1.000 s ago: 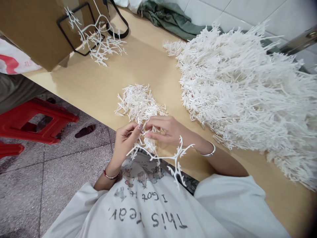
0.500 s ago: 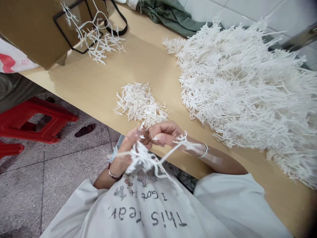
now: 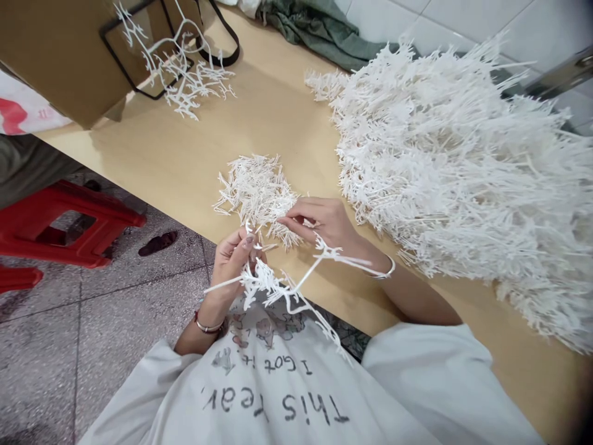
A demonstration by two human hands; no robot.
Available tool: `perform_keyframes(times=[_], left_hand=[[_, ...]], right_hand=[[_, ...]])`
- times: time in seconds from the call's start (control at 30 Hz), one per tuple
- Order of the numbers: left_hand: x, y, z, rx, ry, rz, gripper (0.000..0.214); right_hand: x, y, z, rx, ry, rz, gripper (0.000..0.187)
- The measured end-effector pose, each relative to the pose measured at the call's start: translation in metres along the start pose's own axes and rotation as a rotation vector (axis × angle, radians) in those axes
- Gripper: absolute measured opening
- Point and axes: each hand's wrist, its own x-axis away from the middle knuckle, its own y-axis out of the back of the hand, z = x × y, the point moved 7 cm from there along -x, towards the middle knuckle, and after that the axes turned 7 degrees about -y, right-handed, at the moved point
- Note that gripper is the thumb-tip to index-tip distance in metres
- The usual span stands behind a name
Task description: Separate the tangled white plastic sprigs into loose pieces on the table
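The work surface is a pale wood-toned table (image 3: 185, 154), running diagonally across the view, with a white tiled wall (image 3: 463, 25) beyond it and a speckled terrazzo floor (image 3: 92, 327) below its near edge. A large heap of white plastic branch sprigs (image 3: 454, 185) occupies the right side of the table. A cardboard carton (image 3: 55, 55) stands at the upper left, with a black wire frame (image 3: 139, 55) against it and a loose cluster of sprigs (image 3: 194, 86) at its foot. A green cloth (image 3: 315, 31) lies behind the table. A red plastic stool (image 3: 69, 222) and a dark shoe (image 3: 157, 243) are on the floor.

The person's white printed T-shirt (image 3: 278, 383) fills the bottom of the frame. A small pile of short white sprig pieces (image 3: 257, 198) lies on the table between the large heap and the near edge.

Both forearms angle inward from the body. The left hand (image 3: 234, 262) is raised, its fingers curled around a long branched white sprig (image 3: 269, 284), which extends across the table's near edge toward the right wrist. The right hand (image 3: 322, 222) lies low, palm down, with its narrowly spaced fingers (image 3: 291, 221) at the small pile's lower right edge; whether they hold a piece cannot be determined. The left wrist wears a thin bracelet (image 3: 208, 326), the right a metal bangle (image 3: 386, 270).
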Motion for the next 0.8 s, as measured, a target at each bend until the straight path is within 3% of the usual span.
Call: perform_keyframes(times=[0.13, 0.3, 0.43, 0.5, 0.57, 0.67, 0.73, 0.8], left_hand=[[-0.001, 0.009, -0.005, -0.112, -0.102, -0.006, 0.030], [0.004, 0.015, -0.008, -0.285, -0.131, -0.038, 0.031], [0.010, 0.008, -0.015, -0.341, -0.141, 0.011, 0.025], [0.013, 0.002, -0.021, -0.355, -0.157, 0.050, 0.024], [0.017, -0.005, -0.028, -0.416, -0.180, 0.095, 0.024], [0.023, -0.017, -0.040, -0.563, -0.243, 0.176, 0.025], [0.029, -0.021, -0.046, -0.626, -0.282, 0.227, 0.024], [0.033, -0.015, -0.048, -0.629, -0.272, 0.197, 0.021]], right_hand=[[-0.006, -0.003, -0.016, 0.167, -0.013, -0.001, 0.028], [-0.007, -0.005, -0.024, 0.221, -0.043, -0.009, 0.024], [-0.002, 0.014, -0.021, -0.036, -0.114, -0.169, 0.025], [0.001, 0.020, -0.020, -0.260, -0.184, -0.149, 0.027], [0.004, 0.019, -0.012, -0.473, -0.207, 0.003, 0.034], [0.013, 0.011, 0.018, -0.654, -0.129, 0.387, 0.046], [0.024, 0.007, 0.036, -0.620, -0.100, 0.593, 0.045], [0.036, 0.002, 0.048, -0.489, -0.122, 0.710, 0.041]])
